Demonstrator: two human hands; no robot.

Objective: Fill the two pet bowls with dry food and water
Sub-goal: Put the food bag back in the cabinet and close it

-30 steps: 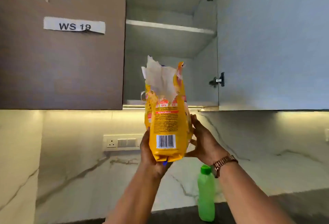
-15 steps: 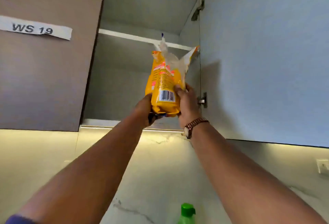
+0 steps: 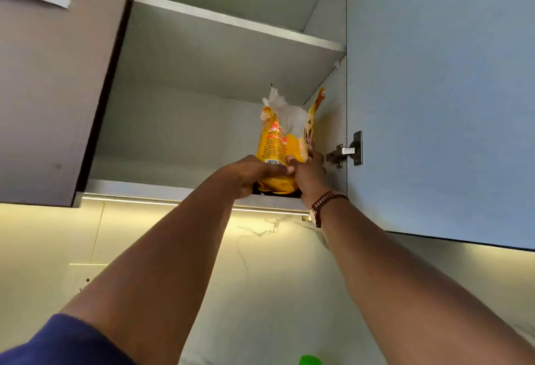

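Both hands grip a yellow food bag (image 3: 279,147) upright.
Left hand (image 3: 254,172) and right hand (image 3: 308,175) close around its base, on the cupboard (image 3: 185,121) floor's right side.

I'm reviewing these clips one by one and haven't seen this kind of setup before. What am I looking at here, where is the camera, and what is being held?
There is no machine here: a person works with bare hands, and the single camera sits on their head, tilted upward at this moment. That is why two forearms stretch away from you. The left hand and the right hand together grip the bottom of a yellow food bag with a torn-open top, at the front edge of the lower shelf of an open wall cupboard. The cupboard door stands open on the right. A watch is on the right wrist. At the bottom edge, a green bottle cap just peeks in. No pet bowls are in view.
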